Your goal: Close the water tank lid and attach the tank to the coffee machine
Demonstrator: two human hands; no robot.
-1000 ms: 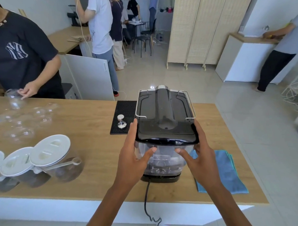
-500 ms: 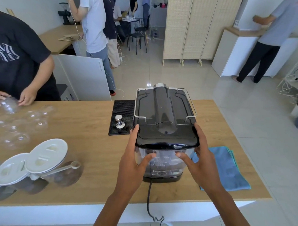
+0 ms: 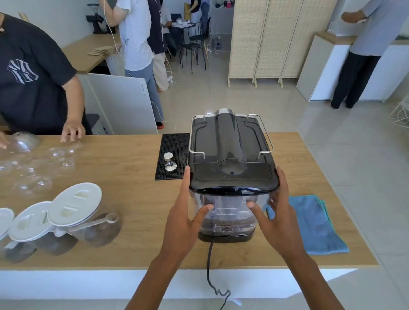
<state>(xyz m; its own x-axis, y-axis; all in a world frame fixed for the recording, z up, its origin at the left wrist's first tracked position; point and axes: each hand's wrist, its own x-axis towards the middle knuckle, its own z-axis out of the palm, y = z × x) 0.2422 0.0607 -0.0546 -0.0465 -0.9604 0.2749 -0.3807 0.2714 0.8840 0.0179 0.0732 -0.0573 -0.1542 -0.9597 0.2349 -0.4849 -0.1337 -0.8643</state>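
A black coffee machine point(image 3: 229, 142) stands on the wooden counter point(image 3: 130, 176) with its back toward me. The clear water tank point(image 3: 226, 214) sits against its rear, and the tank's glossy black lid point(image 3: 233, 180) lies flat and shut on top. My left hand point(image 3: 186, 215) holds the tank's left side, thumb on its near face and fingers up the side. My right hand point(image 3: 278, 212) holds the right side the same way. A black power cord point(image 3: 211, 266) drops over the counter's near edge.
A steel tamper point(image 3: 169, 162) rests on a black mat point(image 3: 173, 153) left of the machine. A blue cloth point(image 3: 317, 222) lies to the right. Three white-lidded jars point(image 3: 73, 210) and several clear domes point(image 3: 32, 170) are at left, where a person in a dark shirt point(image 3: 31, 75) reaches.
My hands keep the same grip on the tank's sides. The view has shifted slightly. The person at left has moved a hand along the counter's far edge.
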